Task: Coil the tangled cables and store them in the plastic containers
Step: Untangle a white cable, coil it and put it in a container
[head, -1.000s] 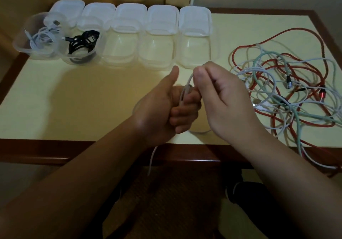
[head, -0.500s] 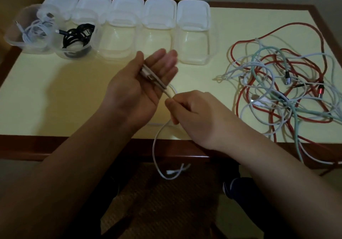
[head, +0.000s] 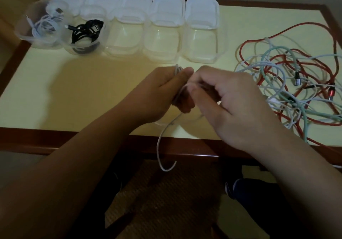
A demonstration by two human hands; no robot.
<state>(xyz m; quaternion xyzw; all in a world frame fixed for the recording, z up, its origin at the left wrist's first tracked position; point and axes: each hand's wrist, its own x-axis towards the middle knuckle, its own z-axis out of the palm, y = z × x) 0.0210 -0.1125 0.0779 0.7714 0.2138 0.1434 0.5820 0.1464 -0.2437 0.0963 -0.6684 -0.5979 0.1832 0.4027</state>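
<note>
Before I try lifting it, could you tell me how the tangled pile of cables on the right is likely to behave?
The tangled pile of cables would probably come up floppy: its thin strands lie in loose curves. The red, white and green loops cross each other, so pulling one likely drags the others. Strands already hang over the table edge, so parts may slide off.

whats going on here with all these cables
A person is coiling a white cable: the left hand grips the loops while the right hand pinches the strand beside it, its tail hanging below the table edge. Two containers at far left already hold a white coil and a black coil. A tangled pile waits on the right.
</note>
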